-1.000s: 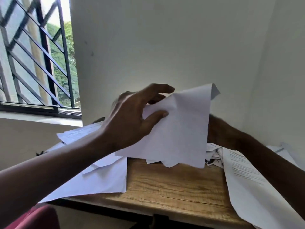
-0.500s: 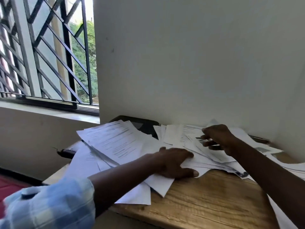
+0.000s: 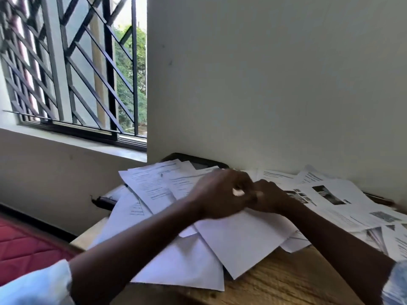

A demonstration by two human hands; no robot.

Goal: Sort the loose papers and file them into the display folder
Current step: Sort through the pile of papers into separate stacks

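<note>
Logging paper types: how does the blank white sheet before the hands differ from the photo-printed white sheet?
The blank white sheet shows no print; the photo-printed white sheet bears pictures. The blank one lies nearer the camera, the printed one nearer the wall. Both lie loose.

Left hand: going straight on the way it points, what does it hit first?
Most likely the right hand: the left hand points rightward over the loose papers, and the two seem to meet there; blur hides exact contact.
</note>
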